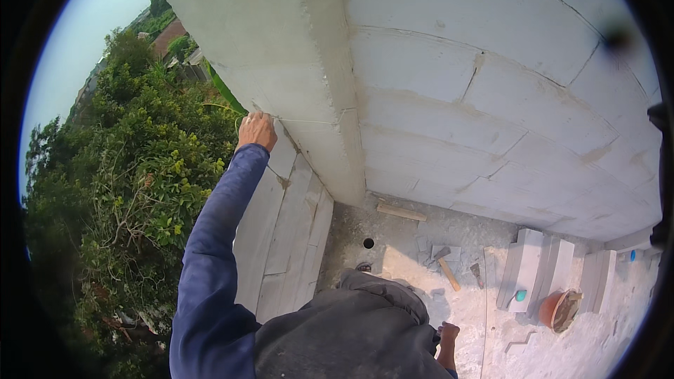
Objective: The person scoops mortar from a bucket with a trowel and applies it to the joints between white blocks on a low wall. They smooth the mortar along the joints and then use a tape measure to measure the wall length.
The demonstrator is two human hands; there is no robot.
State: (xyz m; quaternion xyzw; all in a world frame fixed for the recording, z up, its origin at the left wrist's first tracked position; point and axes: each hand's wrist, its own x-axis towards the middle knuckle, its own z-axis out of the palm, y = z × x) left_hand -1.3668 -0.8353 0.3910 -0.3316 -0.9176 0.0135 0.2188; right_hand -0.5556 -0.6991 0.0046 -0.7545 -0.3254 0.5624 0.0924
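Note:
My left arm reaches up and forward in a blue sleeve. At the top of the low block wall, my left hand is closed beside the concrete column. A thin pale string stretches from its fingers across the column face; the fingertips are partly hidden. My right hand hangs low beside my dark shirt. Its fingers are curled, and what they hold, if anything, is hidden.
A tall block wall rises on the right. Trees stand beyond the low wall. The floor holds a hammer, a wood strip, a brush-like tool, grey blocks and an orange-brown bucket. A round hole lies near the column.

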